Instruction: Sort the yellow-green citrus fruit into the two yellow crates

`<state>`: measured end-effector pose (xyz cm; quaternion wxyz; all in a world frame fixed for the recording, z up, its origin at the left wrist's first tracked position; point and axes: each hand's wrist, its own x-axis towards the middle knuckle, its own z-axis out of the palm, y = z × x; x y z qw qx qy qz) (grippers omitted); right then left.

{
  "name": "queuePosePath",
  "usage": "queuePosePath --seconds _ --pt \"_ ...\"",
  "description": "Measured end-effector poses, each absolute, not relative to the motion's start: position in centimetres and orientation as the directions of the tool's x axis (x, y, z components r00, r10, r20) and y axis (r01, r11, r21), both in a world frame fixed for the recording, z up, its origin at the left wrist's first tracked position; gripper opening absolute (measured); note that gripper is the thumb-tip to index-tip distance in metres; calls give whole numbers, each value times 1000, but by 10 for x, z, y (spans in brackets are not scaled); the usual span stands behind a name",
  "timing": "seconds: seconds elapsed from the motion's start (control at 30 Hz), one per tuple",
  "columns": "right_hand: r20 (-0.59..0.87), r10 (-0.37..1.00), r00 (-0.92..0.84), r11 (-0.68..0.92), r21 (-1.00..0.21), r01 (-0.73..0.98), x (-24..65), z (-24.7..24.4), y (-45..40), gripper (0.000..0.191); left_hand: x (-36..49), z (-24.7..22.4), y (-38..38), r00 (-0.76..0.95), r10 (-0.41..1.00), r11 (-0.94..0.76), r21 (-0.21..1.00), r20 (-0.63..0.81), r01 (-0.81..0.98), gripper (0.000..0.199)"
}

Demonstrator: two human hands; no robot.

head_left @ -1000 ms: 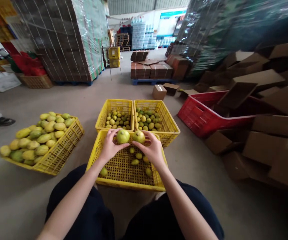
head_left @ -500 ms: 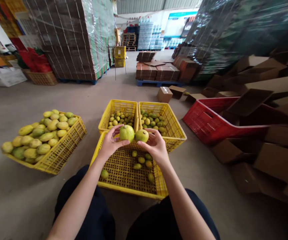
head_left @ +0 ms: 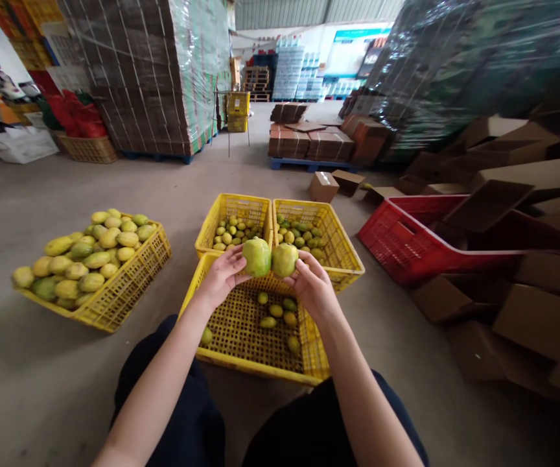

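Observation:
My left hand (head_left: 223,275) grips a green fruit (head_left: 257,257) between thumb and fingers. In my right hand (head_left: 313,283) is a yellow-green fruit (head_left: 284,260), held close beside the first. Both are raised over the near yellow crate (head_left: 241,337), where several small green and yellow fruits (head_left: 275,311) lie on the slatted bottom. Behind it stand two more yellow crates, the back left one (head_left: 207,224) and the back right one (head_left: 341,243), each with fruit inside.
A yellow crate (head_left: 129,285) heaped with fruit stands at the left. At the right are a red crate (head_left: 396,243) and a pile of cardboard boxes (head_left: 542,318). Farther back sit flattened cartons (head_left: 328,144) on a blue pallet (head_left: 292,164) and wrapped stacks (head_left: 134,78).
Both fruits have been turned in my fingers; the right one's dark end spot no longer shows. My hands have moved slightly right in the view, and the camera view has shifted a little.

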<state>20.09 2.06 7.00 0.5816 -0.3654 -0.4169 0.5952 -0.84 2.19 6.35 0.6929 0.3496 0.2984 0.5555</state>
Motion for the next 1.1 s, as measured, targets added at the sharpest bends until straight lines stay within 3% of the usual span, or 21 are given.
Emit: queuePosePath --seconds 0.2,0.33,0.57,0.77,0.97,1.1 --pt "30 999 -33 16 -933 -360 192 62 22 46 2 60 22 159 983 167 804 -91 -571 41" --pt "-22 999 -26 -29 -952 -305 182 56 20 54 15 62 14 189 980 158 810 -59 -564 51" --pt "25 995 -95 1 -970 -242 173 55 14 70 23 52 13 65 997 59 835 -27 -548 60" --pt "77 993 -89 63 -987 -151 169 53 11 53 22 52 16 43 998 67 807 -51 -587 54" --pt "46 998 -31 38 -976 -214 168 55 14 42 17 57 18 136 990 109 808 -36 -579 51" --pt "47 998 -34 35 -954 -298 174 62 19 45 12 59 21 171 984 146 807 -57 -572 59"
